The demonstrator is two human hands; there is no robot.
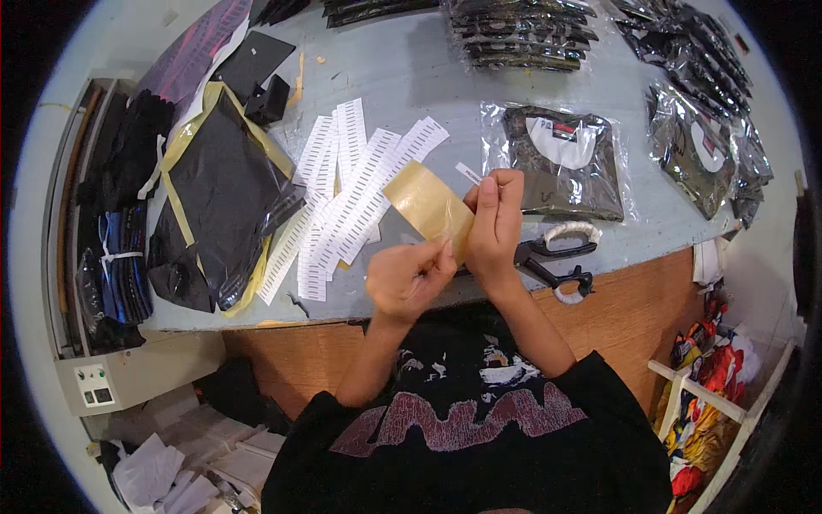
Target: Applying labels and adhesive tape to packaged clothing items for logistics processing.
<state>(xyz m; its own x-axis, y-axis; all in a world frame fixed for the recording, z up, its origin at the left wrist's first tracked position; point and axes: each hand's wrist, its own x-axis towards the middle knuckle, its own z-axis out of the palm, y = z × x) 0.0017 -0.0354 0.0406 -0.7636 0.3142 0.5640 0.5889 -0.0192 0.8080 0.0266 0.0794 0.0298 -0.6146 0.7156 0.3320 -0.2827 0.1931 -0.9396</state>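
A glossy tan backing sheet (424, 196) is held up above the table between my two hands. My left hand (406, 279) pinches its lower edge, where a bit of clear film shows at the fingertips. My right hand (496, 225) grips the sheet's right side. By the right thumb a small white label strip (471, 173) with print sticks out; how it is held is partly hidden. Behind and left of the hands, several white label strips (363, 199) lie fanned and overlapping. Right of my right hand lies a folded camouflage shirt (564, 170) in a clear plastic bag.
Scissors with partly wrapped black handles (571, 247) lie at the table's front edge. Bagged garments (523, 35) are stacked at the back, with more bagged shirts (697, 151) at right. Black wrapping material (221, 186) and a heat-sealer-like machine (96, 385) are at left.
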